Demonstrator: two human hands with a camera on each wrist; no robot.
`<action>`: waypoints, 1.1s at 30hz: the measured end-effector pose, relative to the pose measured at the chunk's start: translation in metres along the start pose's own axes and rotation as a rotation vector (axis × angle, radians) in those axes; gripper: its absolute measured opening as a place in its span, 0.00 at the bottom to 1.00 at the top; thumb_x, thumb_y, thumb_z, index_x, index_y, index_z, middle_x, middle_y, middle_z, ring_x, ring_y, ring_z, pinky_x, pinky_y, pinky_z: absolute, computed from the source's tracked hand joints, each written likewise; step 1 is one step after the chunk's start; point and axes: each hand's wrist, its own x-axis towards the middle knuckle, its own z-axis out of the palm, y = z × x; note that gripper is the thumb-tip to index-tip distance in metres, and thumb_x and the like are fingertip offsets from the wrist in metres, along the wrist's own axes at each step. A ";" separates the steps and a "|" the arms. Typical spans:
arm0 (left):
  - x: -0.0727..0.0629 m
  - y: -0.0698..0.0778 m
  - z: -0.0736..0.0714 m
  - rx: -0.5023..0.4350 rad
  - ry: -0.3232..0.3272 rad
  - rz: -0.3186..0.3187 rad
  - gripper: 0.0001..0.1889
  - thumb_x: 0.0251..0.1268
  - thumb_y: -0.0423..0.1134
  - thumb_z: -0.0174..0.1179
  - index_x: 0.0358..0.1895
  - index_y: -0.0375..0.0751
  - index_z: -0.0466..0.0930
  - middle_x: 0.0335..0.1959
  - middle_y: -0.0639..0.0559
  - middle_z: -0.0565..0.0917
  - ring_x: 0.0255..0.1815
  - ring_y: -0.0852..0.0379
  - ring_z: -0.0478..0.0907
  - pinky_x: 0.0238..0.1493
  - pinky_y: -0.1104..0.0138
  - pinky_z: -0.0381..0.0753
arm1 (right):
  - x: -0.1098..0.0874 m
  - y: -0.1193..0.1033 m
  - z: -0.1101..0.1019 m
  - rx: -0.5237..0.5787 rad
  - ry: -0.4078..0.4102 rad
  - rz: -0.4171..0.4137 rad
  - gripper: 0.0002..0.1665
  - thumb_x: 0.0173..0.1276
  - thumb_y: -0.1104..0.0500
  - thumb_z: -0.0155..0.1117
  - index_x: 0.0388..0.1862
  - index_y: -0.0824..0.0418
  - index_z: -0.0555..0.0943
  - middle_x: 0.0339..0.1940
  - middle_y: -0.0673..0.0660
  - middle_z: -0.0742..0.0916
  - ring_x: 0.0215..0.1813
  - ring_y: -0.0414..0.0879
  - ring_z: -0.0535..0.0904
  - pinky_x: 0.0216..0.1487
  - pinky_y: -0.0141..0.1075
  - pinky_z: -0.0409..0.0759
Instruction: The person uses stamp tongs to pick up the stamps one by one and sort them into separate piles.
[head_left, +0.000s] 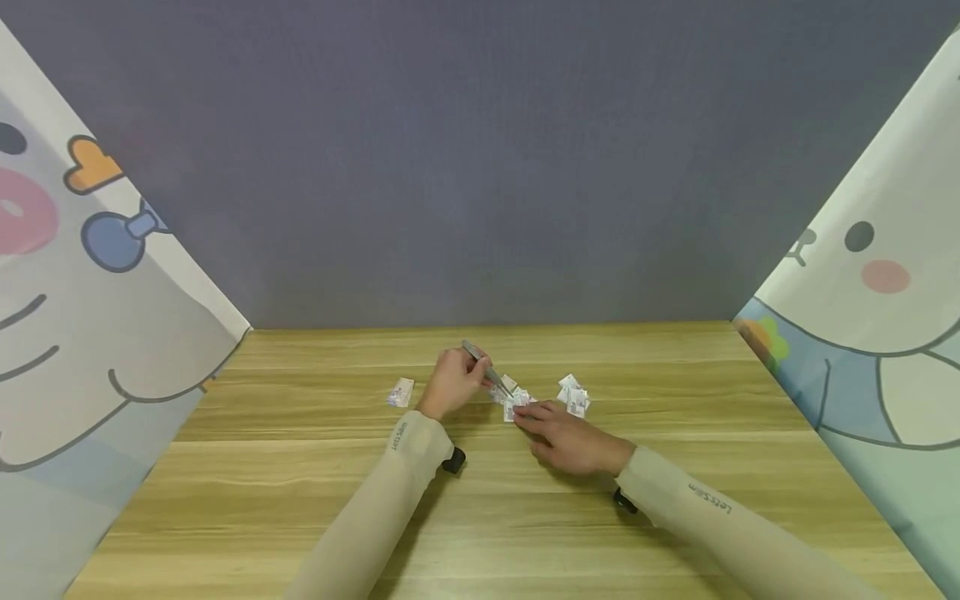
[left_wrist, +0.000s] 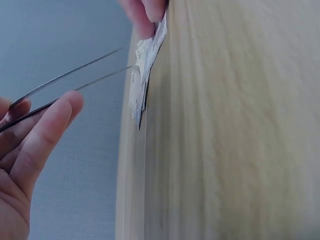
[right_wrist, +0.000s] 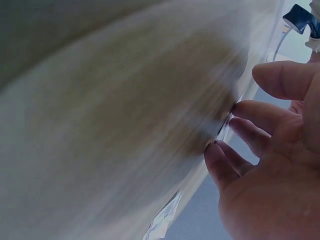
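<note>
My left hand (head_left: 452, 385) holds metal tweezers (head_left: 487, 369) between thumb and fingers. Their tips point down at the middle heap of small printed paper pieces (head_left: 510, 407). In the left wrist view the two tweezer arms (left_wrist: 65, 76) stand apart, one tip close to the paper pieces (left_wrist: 135, 95); contact cannot be made out. From the right, my right hand (head_left: 573, 437) rests its fingertips on the near edge of this heap. In the right wrist view the right hand (right_wrist: 270, 165) has bent, spread fingers, the thumb held away from them.
More paper pieces (head_left: 401, 392) lie left of the left hand, and another small heap (head_left: 576, 401) sits behind the right hand. The wooden table (head_left: 300, 467) meets a grey panel (head_left: 480, 167) at the back. Cartoon-printed sheets (head_left: 135, 333) flank both sides.
</note>
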 end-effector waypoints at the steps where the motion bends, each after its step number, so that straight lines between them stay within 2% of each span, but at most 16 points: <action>1: 0.000 0.000 0.000 0.002 -0.001 0.002 0.12 0.73 0.34 0.50 0.42 0.27 0.80 0.31 0.45 0.83 0.29 0.49 0.84 0.25 0.71 0.82 | 0.000 0.000 0.000 0.000 0.001 -0.002 0.29 0.73 0.59 0.53 0.69 0.68 0.65 0.71 0.60 0.66 0.71 0.61 0.56 0.66 0.55 0.60; 5: 0.002 0.001 0.000 0.029 0.019 0.019 0.12 0.73 0.35 0.50 0.40 0.30 0.81 0.29 0.46 0.83 0.27 0.51 0.84 0.24 0.71 0.82 | -0.001 0.000 0.001 -0.009 0.002 -0.004 0.29 0.73 0.58 0.53 0.69 0.68 0.65 0.71 0.59 0.66 0.71 0.61 0.56 0.66 0.55 0.61; 9: 0.004 0.000 -0.002 0.108 0.047 0.023 0.12 0.73 0.35 0.50 0.38 0.31 0.82 0.25 0.47 0.84 0.23 0.56 0.82 0.19 0.70 0.79 | -0.001 0.000 0.002 -0.017 0.006 -0.002 0.29 0.73 0.59 0.54 0.69 0.68 0.65 0.71 0.60 0.66 0.71 0.61 0.56 0.66 0.55 0.61; 13: 0.004 -0.002 -0.002 0.138 0.037 0.025 0.13 0.72 0.34 0.51 0.37 0.29 0.83 0.23 0.47 0.84 0.20 0.61 0.81 0.18 0.70 0.78 | -0.001 0.000 0.002 -0.022 0.013 -0.006 0.29 0.72 0.59 0.54 0.69 0.68 0.65 0.71 0.60 0.66 0.70 0.61 0.57 0.66 0.55 0.62; 17: 0.005 -0.002 0.000 0.121 0.025 0.026 0.13 0.72 0.35 0.50 0.38 0.28 0.83 0.24 0.47 0.84 0.21 0.62 0.80 0.19 0.69 0.78 | -0.001 -0.001 0.002 -0.023 0.012 -0.003 0.29 0.72 0.58 0.54 0.69 0.67 0.65 0.71 0.59 0.66 0.71 0.60 0.57 0.66 0.54 0.61; 25: 0.005 -0.002 0.000 0.011 0.011 -0.017 0.13 0.72 0.34 0.51 0.41 0.25 0.81 0.29 0.46 0.84 0.27 0.50 0.84 0.24 0.70 0.82 | -0.001 0.000 0.001 -0.034 0.009 -0.004 0.29 0.72 0.58 0.53 0.70 0.67 0.64 0.71 0.58 0.66 0.71 0.59 0.57 0.67 0.53 0.61; 33: 0.003 -0.002 0.003 -0.016 -0.025 -0.022 0.13 0.73 0.34 0.50 0.44 0.24 0.80 0.30 0.45 0.84 0.27 0.51 0.84 0.25 0.70 0.83 | -0.001 0.001 0.002 -0.024 0.002 -0.014 0.30 0.73 0.58 0.52 0.70 0.67 0.63 0.72 0.58 0.65 0.71 0.60 0.55 0.67 0.53 0.60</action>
